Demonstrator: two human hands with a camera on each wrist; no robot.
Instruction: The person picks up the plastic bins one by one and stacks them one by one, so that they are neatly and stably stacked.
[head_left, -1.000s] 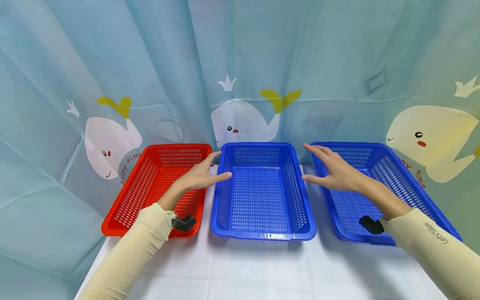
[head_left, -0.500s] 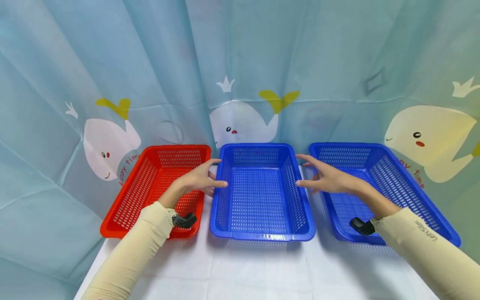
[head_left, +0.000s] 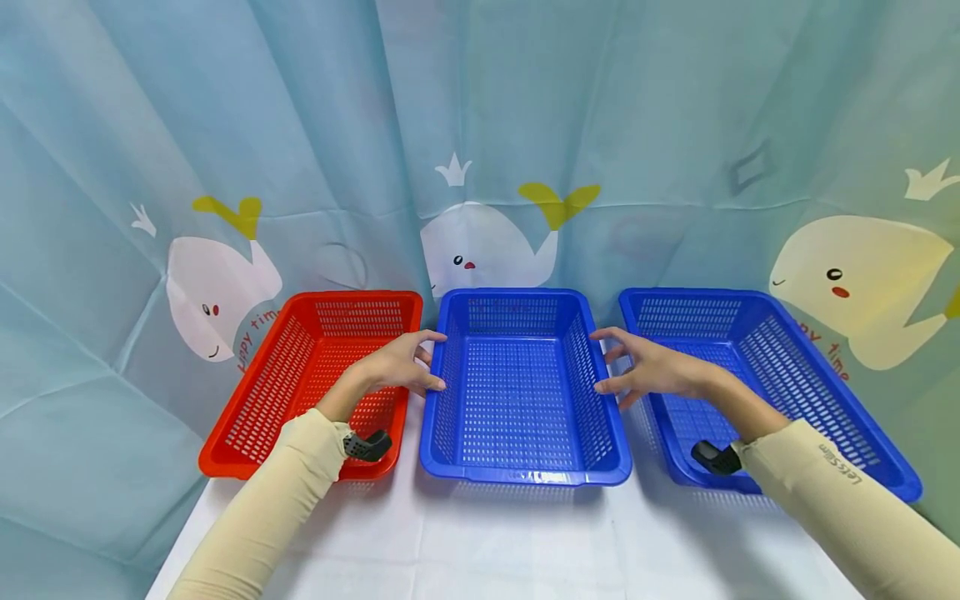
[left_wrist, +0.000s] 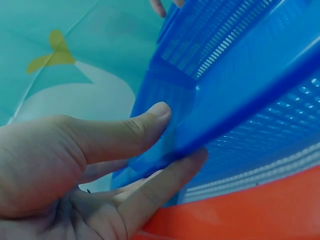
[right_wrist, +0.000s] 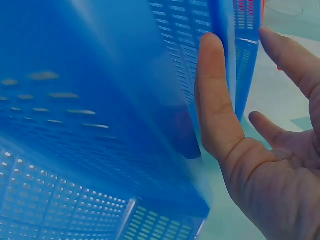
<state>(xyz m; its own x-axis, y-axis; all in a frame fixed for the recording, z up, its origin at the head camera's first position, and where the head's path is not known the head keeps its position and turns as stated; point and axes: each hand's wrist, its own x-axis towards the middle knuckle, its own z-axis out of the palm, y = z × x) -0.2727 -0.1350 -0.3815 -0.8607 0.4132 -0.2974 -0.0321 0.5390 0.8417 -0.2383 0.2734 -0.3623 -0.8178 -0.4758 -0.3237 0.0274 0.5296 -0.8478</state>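
Between my hands stands a blue plastic basket (head_left: 517,400) with slotted sides and nothing inside. My left hand (head_left: 397,362) holds its left rim. In the left wrist view the thumb lies over the rim and the index finger (left_wrist: 160,195) supports it from below. At the opposite rim is my right hand (head_left: 648,367), thumb and fingers spread around the edge. Its thumb (right_wrist: 215,85) and fingertips meet or nearly meet the rim in the right wrist view; the fingers look loosely extended, and firm contact is hard to tell.
A red basket (head_left: 247,425) sits close on the left, under my left forearm. Another blue basket (head_left: 825,358) stands on the right, partly behind my right arm. All rest on a white-covered table (head_left: 517,542) before a whale-print curtain (head_left: 495,100).
Both hands have come down to the middle basket's side rims. The right hand moved left and its fingers bent somewhat; the left thumb drew back onto the rim. The baskets stayed in place.
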